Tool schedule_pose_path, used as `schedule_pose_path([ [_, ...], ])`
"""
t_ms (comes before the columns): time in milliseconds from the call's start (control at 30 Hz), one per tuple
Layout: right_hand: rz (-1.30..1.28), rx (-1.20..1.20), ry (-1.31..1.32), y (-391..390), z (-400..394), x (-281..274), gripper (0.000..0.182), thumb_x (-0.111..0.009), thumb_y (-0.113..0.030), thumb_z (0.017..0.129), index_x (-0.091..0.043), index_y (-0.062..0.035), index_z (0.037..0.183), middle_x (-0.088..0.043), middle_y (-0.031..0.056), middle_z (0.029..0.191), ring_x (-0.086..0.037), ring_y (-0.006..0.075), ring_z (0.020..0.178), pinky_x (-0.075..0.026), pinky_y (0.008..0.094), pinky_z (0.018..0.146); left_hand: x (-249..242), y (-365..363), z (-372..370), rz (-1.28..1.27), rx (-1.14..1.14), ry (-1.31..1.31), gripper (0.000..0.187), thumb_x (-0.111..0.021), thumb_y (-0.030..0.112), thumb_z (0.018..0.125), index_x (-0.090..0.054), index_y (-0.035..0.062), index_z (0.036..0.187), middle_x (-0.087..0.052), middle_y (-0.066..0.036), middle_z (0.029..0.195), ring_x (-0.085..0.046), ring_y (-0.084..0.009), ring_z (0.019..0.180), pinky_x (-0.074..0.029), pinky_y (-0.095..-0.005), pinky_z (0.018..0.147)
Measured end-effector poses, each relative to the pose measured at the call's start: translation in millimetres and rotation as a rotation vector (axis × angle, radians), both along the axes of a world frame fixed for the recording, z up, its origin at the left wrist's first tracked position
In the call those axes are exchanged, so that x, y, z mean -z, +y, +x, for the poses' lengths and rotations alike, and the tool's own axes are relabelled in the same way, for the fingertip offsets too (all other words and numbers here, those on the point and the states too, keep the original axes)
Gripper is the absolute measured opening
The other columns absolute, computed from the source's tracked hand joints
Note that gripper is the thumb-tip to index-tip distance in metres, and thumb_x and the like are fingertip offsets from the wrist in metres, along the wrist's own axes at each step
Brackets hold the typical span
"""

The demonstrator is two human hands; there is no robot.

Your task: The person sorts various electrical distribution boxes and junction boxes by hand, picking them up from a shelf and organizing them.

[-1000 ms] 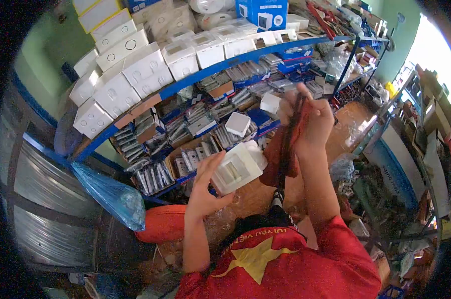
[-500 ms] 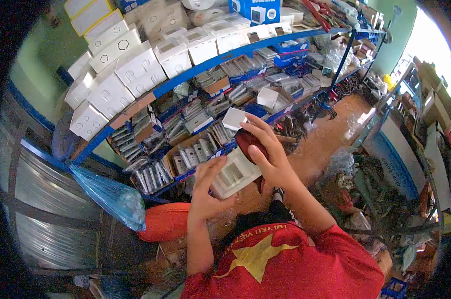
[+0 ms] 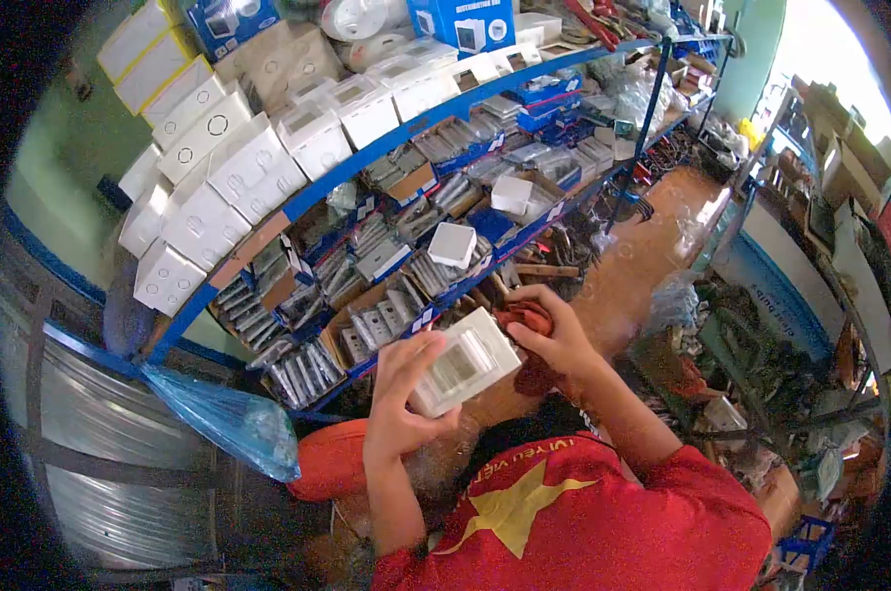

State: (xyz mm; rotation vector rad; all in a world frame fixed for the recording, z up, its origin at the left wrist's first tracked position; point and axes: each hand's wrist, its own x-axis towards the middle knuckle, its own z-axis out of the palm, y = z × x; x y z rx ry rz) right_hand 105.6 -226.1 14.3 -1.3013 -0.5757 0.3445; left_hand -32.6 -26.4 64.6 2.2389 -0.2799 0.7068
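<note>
My left hand grips a white plastic electrical box along its left side, thumb below and fingers above. A clear window shows on the box's upward-facing side. My right hand is closed on a dark red cloth, just off the box's right edge. Part of the cloth hangs below the fingers. Beyond the hands, a small white square box rests on the packed goods of the lower shelf.
Large white boxes line the blue-edged upper shelf. Beneath it, cartons hold many wrapped switch plates. A blue plastic bag hangs at left above a red stool. Cluttered racks stand at right.
My right hand has moved down and right with the cloth, off the top of the electrical box. The electrical box has turned in my left hand. The view has shifted slightly.
</note>
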Motion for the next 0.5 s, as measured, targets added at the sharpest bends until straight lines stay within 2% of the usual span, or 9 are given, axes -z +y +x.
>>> schedule_pose_path([
  [67,-0.008,0.065,-0.005,-7,3,-8,0.035,-0.069,-0.005,0.08,-0.055,-0.0035,0.112,-0.056,0.0056,0.112,-0.054,0.0143,0.104,-0.043,0.0276,0.092,2,-1,1,-0.004,0.027,0.027,0.074,-0.074,0.006,0.051,-0.056,0.0054,0.124,-0.056,-0.014,0.122,-0.051,-0.0339,0.109,-0.041,-0.0408,0.094],
  [100,0.033,0.158,-0.078,-6,7,-10,0.033,-0.071,-0.008,0.079,-0.057,-0.0026,0.108,-0.059,0.0048,0.106,-0.056,0.0129,0.099,-0.045,0.0276,0.088,5,0,1,-0.073,0.03,0.03,0.074,-0.074,0.007,0.052,-0.056,0.0049,0.124,-0.056,-0.014,0.122,-0.051,-0.0329,0.111,-0.04,-0.0403,0.095],
  [200,-0.122,0.122,-0.219,-16,18,-32,0.032,-0.072,-0.011,0.079,-0.058,-0.0017,0.105,-0.062,0.0039,0.098,-0.057,0.0116,0.093,-0.047,0.0272,0.085,18,0,3,-0.324,0.065,0.05,0.074,-0.075,0.009,0.053,-0.055,0.0024,0.124,-0.055,-0.014,0.122,-0.05,-0.0296,0.114,-0.038,-0.0387,0.099],
  [233,-0.099,0.077,-0.236,-14,12,-41,0.028,-0.073,-0.013,0.078,-0.06,-0.0014,0.101,-0.064,0.0035,0.092,-0.057,0.011,0.088,-0.047,0.0268,0.081,21,-2,4,-0.438,0.082,0.059,0.075,-0.076,0.01,0.053,-0.054,0.0011,0.125,-0.055,-0.014,0.123,-0.05,-0.0281,0.115,-0.037,-0.038,0.1],
  [267,-0.175,-0.043,-0.081,-17,2,-54,0.027,-0.072,-0.011,0.077,-0.062,-0.0023,0.1,-0.064,0.0059,0.094,-0.058,0.0127,0.088,-0.047,0.0286,0.081,25,-2,4,-0.552,0.097,0.066,0.076,-0.076,0.011,0.054,-0.054,-0.0001,0.125,-0.054,-0.014,0.123,-0.049,-0.0267,0.116,-0.036,-0.0374,0.101],
  [333,-0.085,-0.064,-0.457,-12,1,-50,0.027,-0.071,-0.009,0.076,-0.063,-0.0029,0.1,-0.063,0.0091,0.093,-0.059,0.0168,0.088,-0.047,0.0308,0.08,30,7,1,-0.651,0.176,0.129,0.079,-0.077,0.012,0.053,-0.051,-0.0028,0.127,-0.053,-0.013,0.125,-0.048,-0.0249,0.119,-0.034,-0.0365,0.103],
  [367,-0.055,-0.161,-0.516,-15,3,-51,0.025,-0.071,-0.008,0.074,-0.064,-0.0027,0.098,-0.062,0.0109,0.091,-0.06,0.0213,0.087,-0.047,0.0325,0.08,33,12,0,-0.699,0.216,0.16,0.081,-0.078,0.013,0.053,-0.05,-0.0041,0.128,-0.052,-0.013,0.126,-0.047,-0.024,0.12,-0.034,-0.0361,0.104],
  [500,-0.062,-0.364,-0.58,-24,2,-67,0.02,-0.073,-0.009,0.072,-0.066,-0.0019,0.089,-0.062,0.0116,0.089,-0.061,0.0244,0.083,-0.048,0.0342,0.076,48,19,-4,-0.802,0.289,0.162,0.087,-0.081,0.015,0.054,-0.046,-0.0074,0.13,-0.049,-0.013,0.129,-0.047,-0.0249,0.122,-0.032,-0.0358,0.105],
])
